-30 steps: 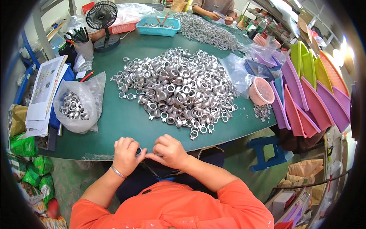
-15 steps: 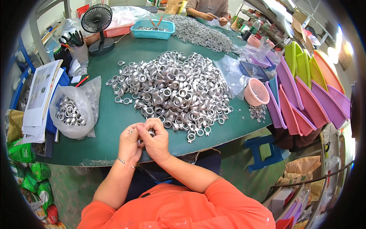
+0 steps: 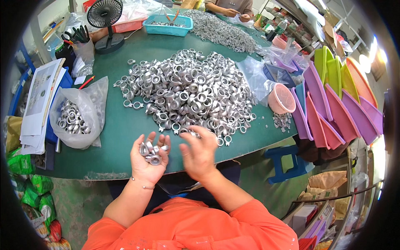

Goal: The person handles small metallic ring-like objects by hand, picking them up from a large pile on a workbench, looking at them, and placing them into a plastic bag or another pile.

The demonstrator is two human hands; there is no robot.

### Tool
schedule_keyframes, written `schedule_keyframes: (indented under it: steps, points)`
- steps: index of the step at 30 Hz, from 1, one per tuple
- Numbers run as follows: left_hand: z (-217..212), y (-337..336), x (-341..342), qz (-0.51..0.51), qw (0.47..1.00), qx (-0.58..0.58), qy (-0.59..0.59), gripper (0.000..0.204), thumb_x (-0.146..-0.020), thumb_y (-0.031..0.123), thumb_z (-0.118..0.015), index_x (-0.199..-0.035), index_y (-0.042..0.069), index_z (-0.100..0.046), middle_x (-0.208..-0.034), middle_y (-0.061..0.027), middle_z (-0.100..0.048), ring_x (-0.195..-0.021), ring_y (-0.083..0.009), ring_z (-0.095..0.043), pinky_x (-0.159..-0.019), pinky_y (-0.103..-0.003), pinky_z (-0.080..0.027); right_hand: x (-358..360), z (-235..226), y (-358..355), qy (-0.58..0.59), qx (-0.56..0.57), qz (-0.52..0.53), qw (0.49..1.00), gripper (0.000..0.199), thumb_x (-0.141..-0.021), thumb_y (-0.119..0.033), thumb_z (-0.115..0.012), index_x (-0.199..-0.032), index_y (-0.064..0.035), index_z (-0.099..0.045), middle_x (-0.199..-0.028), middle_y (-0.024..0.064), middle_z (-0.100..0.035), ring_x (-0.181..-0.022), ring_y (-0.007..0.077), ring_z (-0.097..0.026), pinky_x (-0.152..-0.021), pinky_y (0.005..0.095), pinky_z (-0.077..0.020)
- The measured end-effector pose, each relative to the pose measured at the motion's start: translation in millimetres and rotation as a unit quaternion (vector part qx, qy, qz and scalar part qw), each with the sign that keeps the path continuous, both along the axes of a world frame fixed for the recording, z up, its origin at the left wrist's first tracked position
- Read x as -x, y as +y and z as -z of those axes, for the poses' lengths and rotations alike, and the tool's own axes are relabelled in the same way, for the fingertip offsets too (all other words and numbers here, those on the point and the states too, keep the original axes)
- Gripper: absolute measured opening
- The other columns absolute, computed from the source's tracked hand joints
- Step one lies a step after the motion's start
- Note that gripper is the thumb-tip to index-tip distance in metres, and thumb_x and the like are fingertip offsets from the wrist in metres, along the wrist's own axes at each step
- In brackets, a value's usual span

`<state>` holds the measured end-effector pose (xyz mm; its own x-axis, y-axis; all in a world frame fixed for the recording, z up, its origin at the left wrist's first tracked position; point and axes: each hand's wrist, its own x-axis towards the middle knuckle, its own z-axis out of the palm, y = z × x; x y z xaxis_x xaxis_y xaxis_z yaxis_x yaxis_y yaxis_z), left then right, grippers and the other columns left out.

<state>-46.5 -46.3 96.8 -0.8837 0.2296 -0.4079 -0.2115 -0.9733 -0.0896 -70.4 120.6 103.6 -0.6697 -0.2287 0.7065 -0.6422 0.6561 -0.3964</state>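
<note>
Several silver metal rings, each with a small lug, rest in the upturned, cupped palm of my left hand. Its fingers curl up around them. My right hand hovers just to the right with thumb and fingers apart, slightly smeared by motion. Its fingertips are by the near edge of a big heap of similar rings on the green table. Whether those fingertips touch a ring cannot be made out. To the left, a clear plastic bag stands with more rings inside.
A black fan and a turquoise tray with pliers stand at the back. Beyond, a co-worker's hands are near another ring pile. On the right are a pink basket and stacked coloured bins. Papers lie left.
My hands were together in front of the heap. Now they are apart: the left has turned palm up, showing the rings, and the right has moved right with its fingers spread.
</note>
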Motion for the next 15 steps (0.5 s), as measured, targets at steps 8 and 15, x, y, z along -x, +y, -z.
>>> schedule_keyframes:
  steps: [8, 15]
  points:
    - [-10, 8, 15, -0.088, 0.995, 0.026, -0.034, 0.031, -0.086, 0.031, -0.056, -0.105, 0.007, -0.055, -0.105, -0.0160, -0.056, -0.105, -0.0337, -0.055, -0.086, -0.050, -0.049, -19, 33, 32, -0.145, -0.119, 0.099, 0.977, 0.029, -0.079, -0.024, -0.068, -0.104, -0.0115, -0.061, -0.136, 0.0211, -0.034, -0.127, 0.0420, -0.030, -0.100, 0.0630, -0.0224]
    - [14, -13, 2, 0.005, 0.996, -0.067, 0.058, 0.023, -0.085, 0.030, -0.061, -0.090, 0.007, -0.061, -0.089, -0.0055, -0.056, -0.087, -0.0182, -0.054, -0.048, -0.023, -0.046, -18, 34, 20, -0.119, -0.129, -0.016, 0.984, 0.021, -0.073, -0.005, -0.057, -0.092, -0.0130, -0.061, -0.118, 0.0034, -0.052, -0.116, 0.0306, -0.043, -0.098, 0.0653, -0.0217]
